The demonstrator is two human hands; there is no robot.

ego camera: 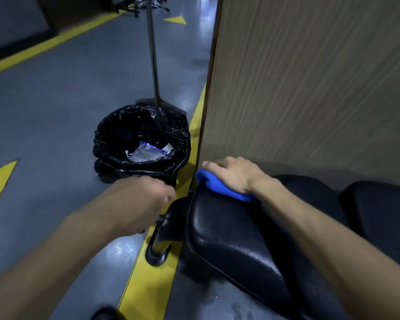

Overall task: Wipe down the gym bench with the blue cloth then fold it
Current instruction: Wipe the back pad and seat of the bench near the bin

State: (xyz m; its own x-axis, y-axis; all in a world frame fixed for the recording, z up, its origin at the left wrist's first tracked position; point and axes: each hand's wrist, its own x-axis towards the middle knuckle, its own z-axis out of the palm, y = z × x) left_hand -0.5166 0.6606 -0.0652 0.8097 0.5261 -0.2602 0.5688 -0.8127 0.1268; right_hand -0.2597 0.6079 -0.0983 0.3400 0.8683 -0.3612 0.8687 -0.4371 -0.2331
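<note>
A grey floor [56, 107] with yellow lines is seen, a lined bin [141, 144] near the bench's far end. The blue cloth [219, 184] is pressed flat-fingered onto the gym bench [231, 236] by the right hand [233, 174], at the pad's far edge; the left hand [136, 204] is curled beside the frame, its grasp not discernible. The cloth could be pushed off that edge.

The wooden panel [310, 84] rises close behind the bench pad [229, 234], walling off the right and far side. To the left, a lined bin [141, 144] and an upright pole [154, 61] stand near the pad's far end. Open grey floor [56, 107] spreads further left.
</note>
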